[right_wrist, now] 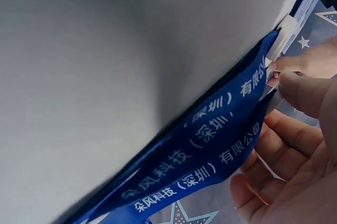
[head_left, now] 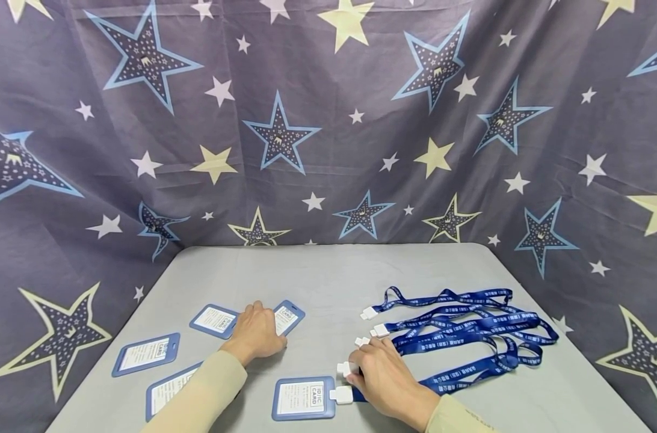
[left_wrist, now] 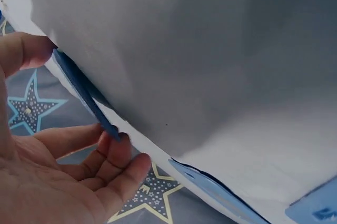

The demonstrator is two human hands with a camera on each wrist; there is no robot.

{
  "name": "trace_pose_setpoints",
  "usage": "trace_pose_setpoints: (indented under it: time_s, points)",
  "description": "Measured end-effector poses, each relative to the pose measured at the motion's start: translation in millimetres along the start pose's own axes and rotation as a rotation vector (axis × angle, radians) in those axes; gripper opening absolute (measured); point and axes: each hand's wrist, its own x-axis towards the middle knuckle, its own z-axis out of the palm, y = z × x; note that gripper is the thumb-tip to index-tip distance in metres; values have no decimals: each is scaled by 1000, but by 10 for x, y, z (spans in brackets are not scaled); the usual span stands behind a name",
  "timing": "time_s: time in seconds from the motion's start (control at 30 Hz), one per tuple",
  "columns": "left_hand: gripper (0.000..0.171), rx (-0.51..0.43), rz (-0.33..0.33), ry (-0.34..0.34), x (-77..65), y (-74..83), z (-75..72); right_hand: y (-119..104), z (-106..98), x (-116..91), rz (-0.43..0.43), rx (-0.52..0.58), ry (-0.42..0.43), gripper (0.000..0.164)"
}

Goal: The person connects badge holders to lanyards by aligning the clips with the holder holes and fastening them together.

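My left hand [head_left: 257, 334] pinches a blue ID card holder [head_left: 289, 316] between thumb and fingertips. In the left wrist view that holder [left_wrist: 84, 89] shows edge-on, with the thumb at one end and the fingers at the other. Over on the right, my right hand [head_left: 385, 379] pinches the white clip [head_left: 346, 369] of a blue lanyard. Its printed strap [right_wrist: 210, 145] runs away from the fingers in the right wrist view. Just in front lies another card holder [head_left: 304, 398], joined to a white clip [head_left: 342, 395] whose strap passes under the right hand.
More blue card holders lie on the left side of the grey table [head_left: 328, 270], one [head_left: 147, 353] near its left edge and another [head_left: 215, 320] beside the left hand. Several lanyards [head_left: 469, 325] spread across the right side, clips pointing left. A star-patterned curtain [head_left: 317, 192] hangs behind.
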Motion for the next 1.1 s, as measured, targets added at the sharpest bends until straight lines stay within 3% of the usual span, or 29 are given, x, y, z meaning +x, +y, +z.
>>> trace_pose_setpoints:
  time_s: [0.53, 1.1]
  points:
    - [56, -6, 57, 49, -86, -22, 50, 10, 3, 2, 12, 20, -7, 16]
    - [52, -32, 237, 104, -278, 131, -73, 17, -21, 14, 23, 21, -8, 17]
